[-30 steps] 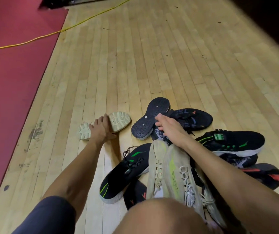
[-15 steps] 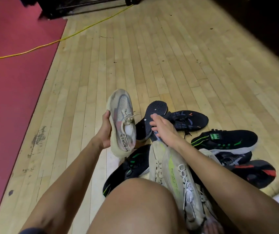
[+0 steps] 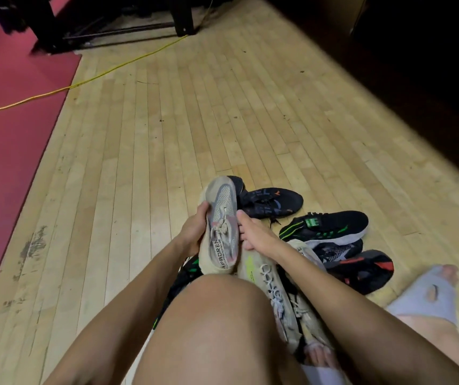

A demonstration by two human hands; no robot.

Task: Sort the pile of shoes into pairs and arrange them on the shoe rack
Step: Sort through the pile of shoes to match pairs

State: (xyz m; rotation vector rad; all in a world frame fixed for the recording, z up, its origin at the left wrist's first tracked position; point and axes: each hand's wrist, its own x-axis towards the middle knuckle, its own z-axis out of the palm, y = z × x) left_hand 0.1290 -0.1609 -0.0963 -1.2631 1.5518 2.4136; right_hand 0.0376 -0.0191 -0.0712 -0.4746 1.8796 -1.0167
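My left hand [image 3: 192, 232] grips a worn beige and grey mesh shoe [image 3: 220, 218] from its left side and holds it sole-down above the pile. My right hand [image 3: 253, 236] lies against the shoe's right side, thumb up along it and fingers curled at its edge. Under my right wrist lies a pale shoe with a yellow-green stripe [image 3: 264, 276]. To the right, on the floor, are a black shoe with orange marks [image 3: 275, 202], a black shoe with green stripes [image 3: 334, 226], a black and grey shoe [image 3: 336, 250] and a black and red shoe [image 3: 361, 269].
My bare knee [image 3: 211, 315] hides the near part of the pile. A black metal frame [image 3: 111, 26] stands at the far end of the wooden floor [image 3: 195, 120]. A yellow cable [image 3: 111, 70] runs onto the red mat [image 3: 8, 134]. A foot in a torn grey sock [image 3: 431, 287] is at the right.
My left hand picked the beige shoe up off the floor, turned it upper side up and brought it toward the pile. My right hand left the black shoes and came against it.
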